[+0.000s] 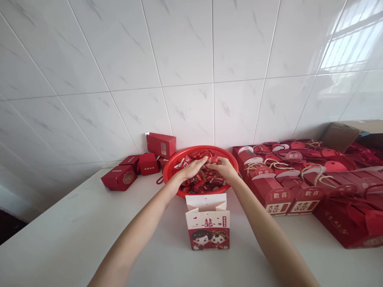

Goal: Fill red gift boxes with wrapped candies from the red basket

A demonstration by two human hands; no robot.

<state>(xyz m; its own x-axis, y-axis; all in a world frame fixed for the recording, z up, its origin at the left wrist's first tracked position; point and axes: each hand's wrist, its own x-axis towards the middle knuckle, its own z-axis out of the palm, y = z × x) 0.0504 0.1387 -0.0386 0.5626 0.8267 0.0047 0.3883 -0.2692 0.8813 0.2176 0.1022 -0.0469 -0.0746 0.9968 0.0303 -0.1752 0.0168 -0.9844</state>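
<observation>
Both my hands are over a red plastic basket (171, 164) filled with red-wrapped candies (206, 185). My left hand (194, 168) reaches in at the middle, its fingers partly bent over the wrappers. Close beside it on the right, my right hand (223, 168) has its fingers closed on a red-wrapped candy (213, 160). What lies under my left fingers is hidden. In front of the basket, between my forearms, an open-topped red and white paper box (208, 229) with two cartoon figures stands upright on the white table (149, 255).
Small red boxes (119, 178) and a taller red box (161, 144) sit left of the basket near the tiled wall. Rows of red gift boxes (278, 195) with rope handles fill the right side. A cardboard carton (341, 135) stands at the far right.
</observation>
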